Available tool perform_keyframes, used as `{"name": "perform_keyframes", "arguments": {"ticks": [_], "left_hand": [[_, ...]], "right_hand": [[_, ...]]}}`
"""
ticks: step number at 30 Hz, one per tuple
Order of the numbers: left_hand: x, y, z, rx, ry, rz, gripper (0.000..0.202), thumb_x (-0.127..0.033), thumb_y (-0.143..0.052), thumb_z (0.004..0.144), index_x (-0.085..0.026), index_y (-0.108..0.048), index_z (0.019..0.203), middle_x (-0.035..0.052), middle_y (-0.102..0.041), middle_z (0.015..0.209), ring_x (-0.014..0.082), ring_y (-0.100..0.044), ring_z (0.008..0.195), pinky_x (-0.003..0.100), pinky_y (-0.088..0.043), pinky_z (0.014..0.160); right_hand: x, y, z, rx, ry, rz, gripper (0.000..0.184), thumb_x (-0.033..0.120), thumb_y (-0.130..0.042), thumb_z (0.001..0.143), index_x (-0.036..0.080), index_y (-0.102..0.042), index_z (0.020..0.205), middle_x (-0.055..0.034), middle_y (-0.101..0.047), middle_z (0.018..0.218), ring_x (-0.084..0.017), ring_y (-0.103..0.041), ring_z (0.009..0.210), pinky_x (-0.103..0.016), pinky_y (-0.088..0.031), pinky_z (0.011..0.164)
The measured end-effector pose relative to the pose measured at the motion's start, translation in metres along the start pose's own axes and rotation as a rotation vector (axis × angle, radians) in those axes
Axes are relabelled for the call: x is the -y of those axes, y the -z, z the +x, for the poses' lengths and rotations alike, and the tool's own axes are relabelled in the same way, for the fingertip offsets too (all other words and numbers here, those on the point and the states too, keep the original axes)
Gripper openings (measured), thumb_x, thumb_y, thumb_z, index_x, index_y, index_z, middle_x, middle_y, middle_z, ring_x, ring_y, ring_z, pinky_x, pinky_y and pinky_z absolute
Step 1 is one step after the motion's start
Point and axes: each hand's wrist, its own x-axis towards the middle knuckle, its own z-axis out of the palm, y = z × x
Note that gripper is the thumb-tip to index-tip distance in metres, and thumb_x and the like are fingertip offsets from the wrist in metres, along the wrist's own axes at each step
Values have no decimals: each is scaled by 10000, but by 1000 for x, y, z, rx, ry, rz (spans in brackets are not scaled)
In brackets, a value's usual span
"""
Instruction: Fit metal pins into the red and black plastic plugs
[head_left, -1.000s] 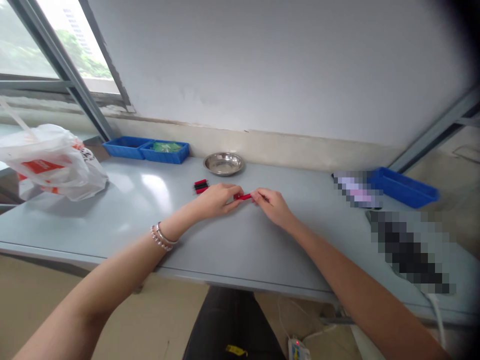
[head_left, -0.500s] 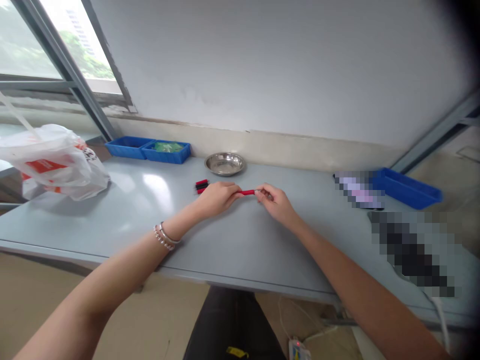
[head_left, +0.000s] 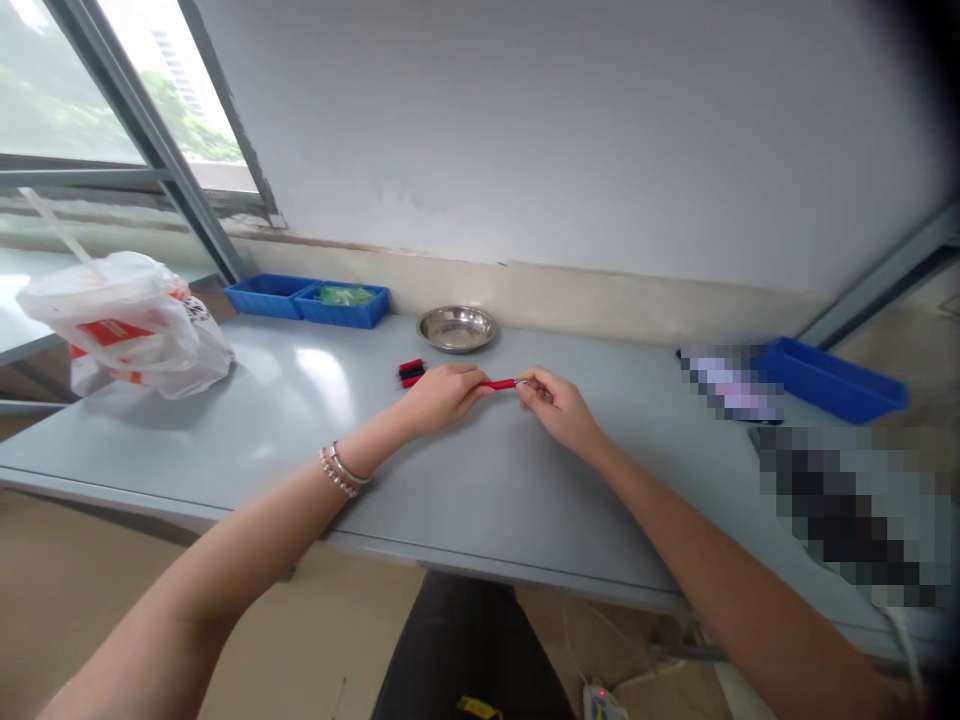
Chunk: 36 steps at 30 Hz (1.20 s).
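rod (head_left: 502,384) slanted earlier; now it's nearly level

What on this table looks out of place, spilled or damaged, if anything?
Nothing looks spilled or damaged. The plastic bag at the left of the table seems out of place, far bulkier than the red stick in the left hand. The pixelated items at right can't be judged.
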Motion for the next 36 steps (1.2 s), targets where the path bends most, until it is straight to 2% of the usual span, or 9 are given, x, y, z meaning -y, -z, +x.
{"name": "perform_keyframes", "arguments": {"ticks": [2, 8, 13, 17, 20, 25, 29, 33, 36], "left_hand": [[1, -1, 0, -7, -3, 6, 312, -311, -340, 879, -118, -583, 838, 77, -585, 769, 140, -524, 652, 258, -378, 587], [2, -1, -1, -2, -6, 18, 310, -326, -351, 877, -119, -582, 861, 77, -581, 790, 140, -524, 660, 255, -377, 592], [1, 2, 0, 16, -6, -14, 321, -334, -348, 878, -120, -582, 831, 70, -573, 763, 138, -517, 653, 252, -373, 593], [4, 6, 0, 16, 47, -5, 332, -330, -329, 881, -129, -576, 787, 67, -570, 730, 147, -515, 647, 261, -370, 584], [13, 12, 0, -25, 118, 67, 337, -337, -322, 880, -134, -577, 793, 76, -584, 743, 158, -522, 664, 264, -362, 577], [39, 27, 0, -129, 228, 155, 342, -346, -332, 870, -146, -609, 878, 73, -612, 771, 169, -536, 694, 269, -370, 616], [62, 38, -3, -143, 432, 205, 353, -384, -348, 857, -178, -630, 906, 81, -626, 809, 195, -546, 753, 287, -387, 645], [84, 39, -9, -19, 760, 246, 347, -426, -395, 822, -222, -628, 979, 124, -616, 911, 270, -543, 828, 338, -408, 620], [98, 33, -13, 49, 843, 260, 354, -402, -391, 817, -219, -613, 1022, 160, -595, 964, 305, -534, 871, 368, -419, 624]], "right_hand": [[-1, -1, 0, 7, 5, 14, 226, 393, -426, 802, 185, -513, 813, 6, -531, 621, -121, -506, 604, -236, -392, 578], [3, 0, -2, 5, 3, -56, 309, 408, -376, 826, 181, -501, 658, 1, -533, 578, -110, -469, 541, -238, -370, 548], [2, 0, -2, -31, 21, -45, 211, 358, -444, 792, 182, -556, 760, -6, -574, 594, -129, -530, 580, -250, -412, 579], [-1, 2, 0, -94, 35, -44, 175, 316, -467, 772, 180, -569, 810, -14, -596, 610, -138, -559, 603, -266, -434, 599], [-2, 4, 1, -121, 14, -35, 160, 298, -485, 752, 174, -566, 814, -15, -593, 610, -139, -564, 599, -273, -441, 596], [-2, 4, 1, -117, -31, 169, 156, 302, -520, 720, 168, -540, 799, -11, -593, 617, -133, -576, 603, -279, -464, 607], [-2, 4, 1, -130, -54, 177, 137, 276, -529, 705, 168, -541, 788, -15, -597, 633, -134, -579, 618, -282, -465, 615], [-7, 4, 2, -119, -42, 58, 149, 250, -503, 724, 156, -563, 821, -34, -603, 657, -143, -576, 624, -290, -461, 619], [-10, 5, 2, -105, -26, -52, 154, 241, -473, 753, 157, -580, 828, -42, -621, 671, -139, -570, 613, -292, -453, 634]]}}
